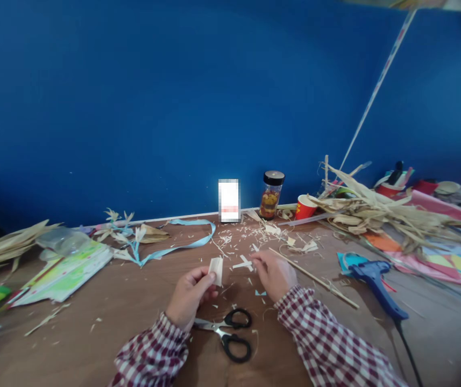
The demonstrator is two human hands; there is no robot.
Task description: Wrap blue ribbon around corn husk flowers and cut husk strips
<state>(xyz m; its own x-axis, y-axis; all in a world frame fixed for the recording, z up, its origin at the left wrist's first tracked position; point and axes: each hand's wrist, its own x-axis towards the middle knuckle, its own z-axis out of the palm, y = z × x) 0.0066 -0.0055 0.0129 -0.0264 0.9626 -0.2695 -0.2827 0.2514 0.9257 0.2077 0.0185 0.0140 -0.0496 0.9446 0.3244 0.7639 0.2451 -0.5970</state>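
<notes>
The left hand is clamping a pale strip between thumb and fingers, over the bench. The right hand is hovering beside pale cut pieces; whether it is gripping 1, I cannot tell. The step is seemingly handling small pieces, probably calling for light pinching next. The scissors are lying near the left wrist, a stick is bordering the right, and clearer room is opening leftward.

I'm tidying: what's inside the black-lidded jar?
Amber-brown contents show through the clear side of the jar, too blurred to identify; the black lid covers the mouth, and the back is hidden.
</notes>
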